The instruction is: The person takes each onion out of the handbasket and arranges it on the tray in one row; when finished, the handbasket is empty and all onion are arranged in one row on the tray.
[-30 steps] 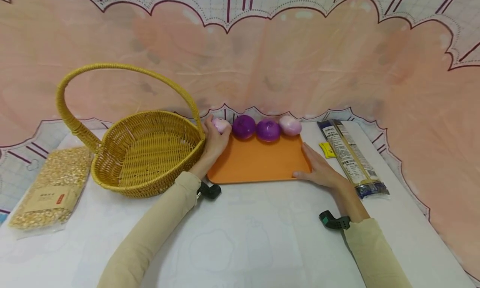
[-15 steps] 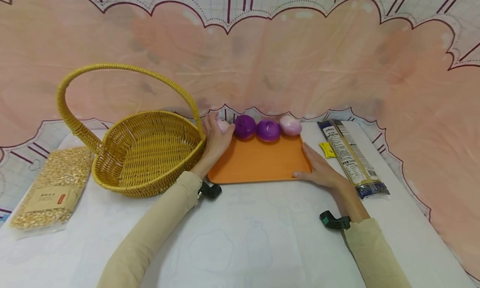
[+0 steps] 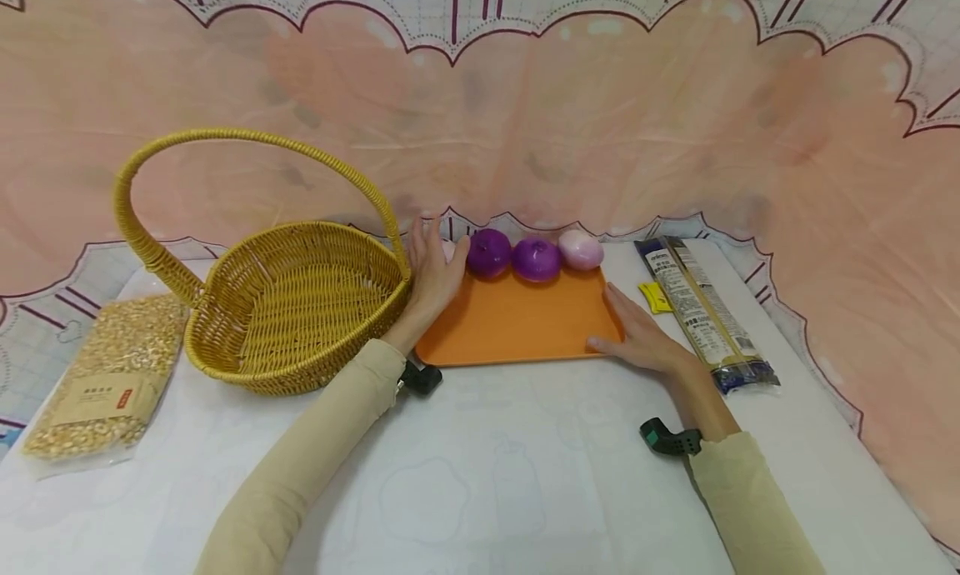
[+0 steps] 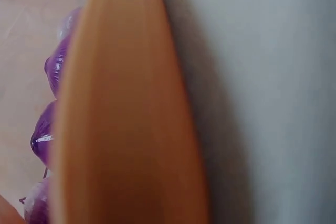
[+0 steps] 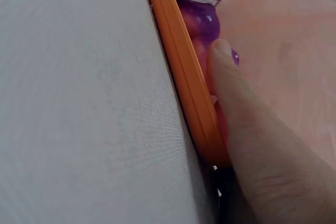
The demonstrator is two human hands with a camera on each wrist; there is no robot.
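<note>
Along the back of an orange tray point(image 3: 525, 321) sit two deep purple onions point(image 3: 489, 252), with a pale pink-purple bulb point(image 3: 581, 250) to their right. Another pale bulb point(image 3: 448, 251) at the row's left end is mostly hidden by my left hand point(image 3: 433, 283), whose fingers are extended around it. My right hand point(image 3: 637, 335) rests at the tray's right side, fingers straight along the edge. In the right wrist view, its thumb point(image 5: 223, 51) lies over the rim. The tray wall point(image 4: 131, 103) fills much of the left wrist view.
A yellow wicker basket point(image 3: 292, 371) with a tall handle stands left of my left hand. Beyond it lies a bag of yellow grains point(image 3: 112, 375). Right of the tray are a small yellow packet point(image 3: 656, 297) and a long blue-and-gold package point(image 3: 705, 312).
My left hand's fingers have straightened and loosened from the left pale bulb, which has shifted slightly right toward the purple onions. My right hand has stayed at the tray's edge.
</note>
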